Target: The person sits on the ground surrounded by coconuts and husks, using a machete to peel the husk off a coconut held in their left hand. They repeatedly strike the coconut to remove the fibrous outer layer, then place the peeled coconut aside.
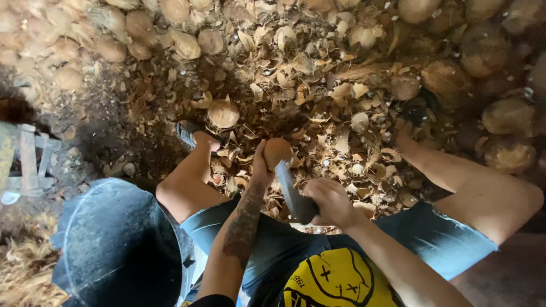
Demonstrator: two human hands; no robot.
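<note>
I sit with knees apart over a floor of coconut husk scraps. My left hand (263,165) grips a small brown coconut (277,151) held out in front of me. My right hand (330,202) is closed around the dark handle of a heavy grey blade (289,185), whose tip rests against the coconut. Another husked coconut (223,113) lies on the scraps just beyond, near my left foot in a sandal (190,133).
A large dark round bucket (116,244) stands by my left knee. Piles of coconuts (114,34) fill the back left, and darker ones (506,116) the right. A pale wooden frame (28,156) lies at the left edge.
</note>
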